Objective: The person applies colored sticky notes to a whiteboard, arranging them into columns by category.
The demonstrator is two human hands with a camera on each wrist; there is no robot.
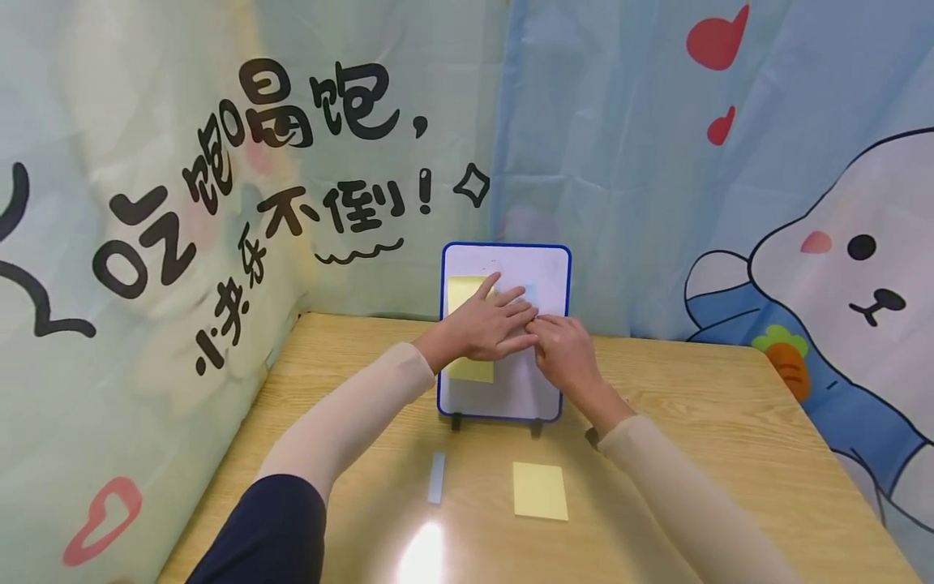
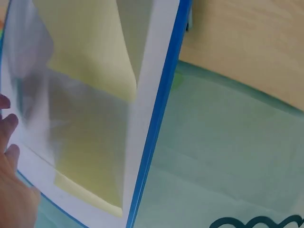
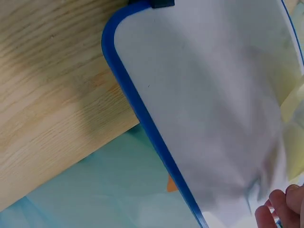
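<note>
A whiteboard [image 1: 521, 397] with a blue frame stands upright on small dark feet. Two yellow sticky notes, one higher [image 1: 462, 292] and one lower [image 1: 470, 371], are on its left half. My left hand [image 1: 487, 326] lies across the board's middle, fingers spread and fairly straight. Beside its fingertips is my right hand [image 1: 565, 349], with curled fingers at the lower edge of a light blue sticky note [image 1: 529, 292]. The right wrist view shows the fingertips [image 3: 280, 204] bunched by the bluish edge; the pinch is partly hidden. Fingers [image 2: 10, 126] of the left hand show in the left wrist view.
On the wooden table [image 1: 365, 503], in front of the board, lie a pale blue strip [image 1: 436, 478] and a yellow sticky note pad [image 1: 540, 491]. A printed curtain [image 1: 598, 162] hangs behind the table and another along its left side.
</note>
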